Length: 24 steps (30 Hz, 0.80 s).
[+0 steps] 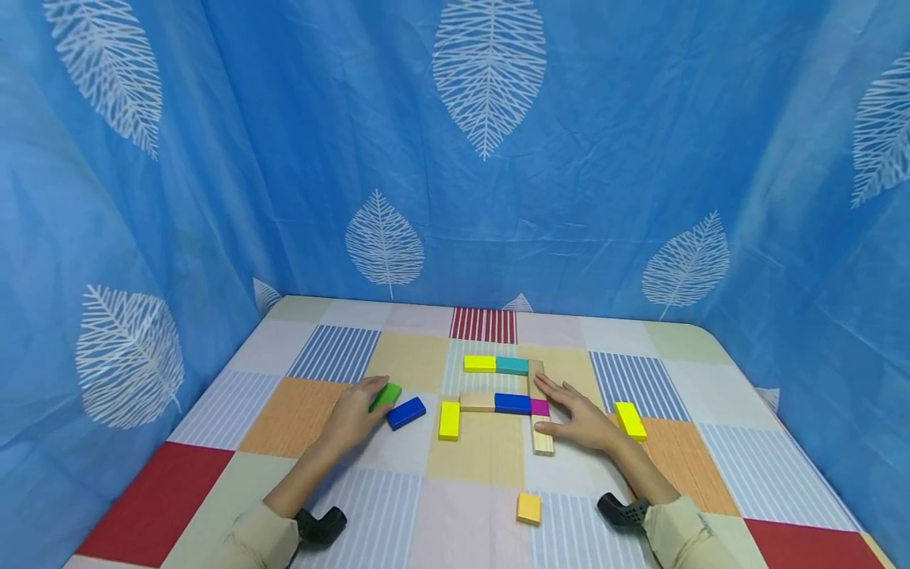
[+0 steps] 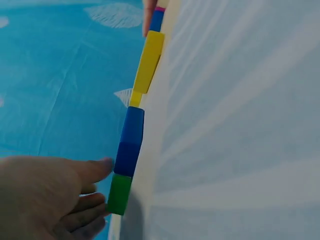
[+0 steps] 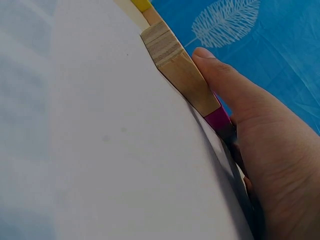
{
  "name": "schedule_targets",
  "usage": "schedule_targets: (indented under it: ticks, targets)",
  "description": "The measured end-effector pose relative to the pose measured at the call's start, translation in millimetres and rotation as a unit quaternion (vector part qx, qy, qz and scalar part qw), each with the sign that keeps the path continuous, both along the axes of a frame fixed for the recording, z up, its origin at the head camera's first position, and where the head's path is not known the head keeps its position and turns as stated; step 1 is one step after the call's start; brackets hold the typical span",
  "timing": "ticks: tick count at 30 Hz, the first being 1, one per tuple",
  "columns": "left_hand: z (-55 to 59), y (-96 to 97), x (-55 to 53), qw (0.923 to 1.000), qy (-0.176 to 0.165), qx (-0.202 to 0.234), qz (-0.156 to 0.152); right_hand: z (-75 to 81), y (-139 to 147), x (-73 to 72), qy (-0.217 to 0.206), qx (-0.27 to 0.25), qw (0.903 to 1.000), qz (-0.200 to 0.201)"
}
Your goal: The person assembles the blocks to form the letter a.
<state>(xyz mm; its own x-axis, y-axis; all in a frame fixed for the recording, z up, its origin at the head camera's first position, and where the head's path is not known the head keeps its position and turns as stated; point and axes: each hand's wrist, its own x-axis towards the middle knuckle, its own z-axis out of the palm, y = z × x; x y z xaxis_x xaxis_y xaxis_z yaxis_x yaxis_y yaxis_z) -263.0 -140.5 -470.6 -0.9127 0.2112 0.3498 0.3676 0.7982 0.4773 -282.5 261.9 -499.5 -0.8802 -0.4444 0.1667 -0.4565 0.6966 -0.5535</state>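
Observation:
In the head view, my left hand (image 1: 358,412) pinches a green block (image 1: 386,397) between thumb and fingers, low over the cloth. A dark blue block (image 1: 407,413) lies slantwise just right of it. My right hand (image 1: 579,415) rests along a column of blocks: a plain wooden block (image 1: 535,368), a magenta block (image 1: 539,407) and a second wooden block (image 1: 543,438). Its straight fingers touch the upper wooden block, and in the right wrist view the thumb lies against the lower wooden block (image 3: 187,80).
Left of the column run two rows: a yellow block (image 1: 479,363) with a teal block (image 1: 512,366), and a wooden block (image 1: 477,402) with a blue block (image 1: 513,404). Separate yellow blocks stand at the left (image 1: 449,421) and right (image 1: 630,421). An orange-yellow block (image 1: 528,508) lies nearer.

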Motion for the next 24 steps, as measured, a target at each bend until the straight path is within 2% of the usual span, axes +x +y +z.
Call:
schedule_targets:
  ticks: [7, 14, 21, 24]
  targets:
    - [-4.9, -8.5, -2.3, 1.0000, -0.003, 0.001, -0.001, 0.0, 1, -0.7, 0.004, -0.005, 0.9999, 0.009]
    - [-8.7, -19.0, -0.4, 0.9996, -0.011, 0.014, 0.022, 0.9, -1, 0.3, -0.002, -0.001, 1.0000, 0.003]
    - [-15.5, -25.7, -0.3, 0.9987, 0.005, 0.048, 0.015, 2.0, 0, 1.4, -0.002, 0.000, 1.0000, -0.004]
    - [-15.6, -26.6, -0.9, 0.9975, 0.002, 0.067, 0.023, 2.2, 0, 1.9, -0.004, -0.001, 1.0000, -0.004]
